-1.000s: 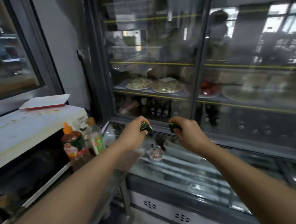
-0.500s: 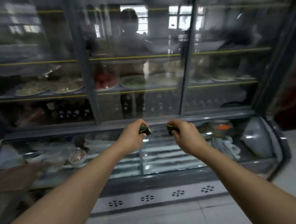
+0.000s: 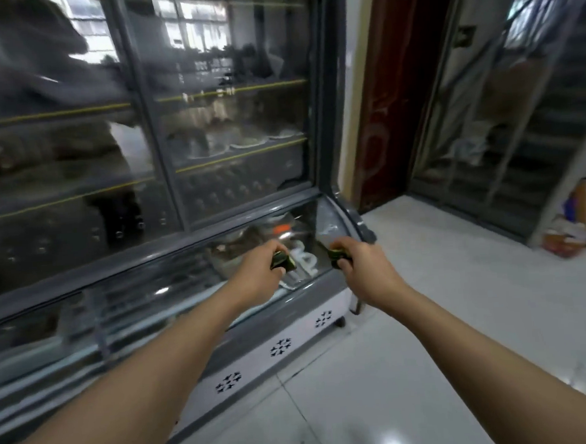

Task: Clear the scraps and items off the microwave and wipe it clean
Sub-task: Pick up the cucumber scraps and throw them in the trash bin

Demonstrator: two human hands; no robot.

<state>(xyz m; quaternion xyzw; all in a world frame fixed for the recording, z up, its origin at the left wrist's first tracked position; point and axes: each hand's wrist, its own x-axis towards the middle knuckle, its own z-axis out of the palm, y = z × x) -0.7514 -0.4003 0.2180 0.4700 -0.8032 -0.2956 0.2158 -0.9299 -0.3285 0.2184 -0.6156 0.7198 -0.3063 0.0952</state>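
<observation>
The left hand (image 3: 259,275) was held out in front of the body with its fingers curled round a small dark green scrap (image 3: 281,259), which was pinched near the fingertips. The right hand (image 3: 363,269) was held at about the same height, just beside the left but not touching it, and its fingers were likewise closed round a second dark green scrap (image 3: 336,254). What the scraps were could not be made out; only short, dark, green-edged ends were shown past the fingers.

Directly beyond both hands a glass-fronted display fridge (image 3: 167,202) was seen, with yellow-edged shelves above and a sloping glass lid below, under which white items and something orange were dimly visible. Below the hands a white base panel with snowflake-shaped vents (image 3: 280,346) was seen, standing on a pale tiled floor (image 3: 414,369). To the right of the right hand, well apart, a dark red door (image 3: 391,113) and a plastic-hung rack (image 3: 518,122) were visible.

The microwave was not in view, so neither its direction from the hands, nor its long axis, nor which hand was nearer to it could be told. The step in hand was judged to be the carrying off of the two scraps for disposal; no bin was shown, so the way to it could not be judged either. The wiping was judged not yet done.

No brand, label or writing could be read; the picture was blurred, and the glass carried only reflections.
</observation>
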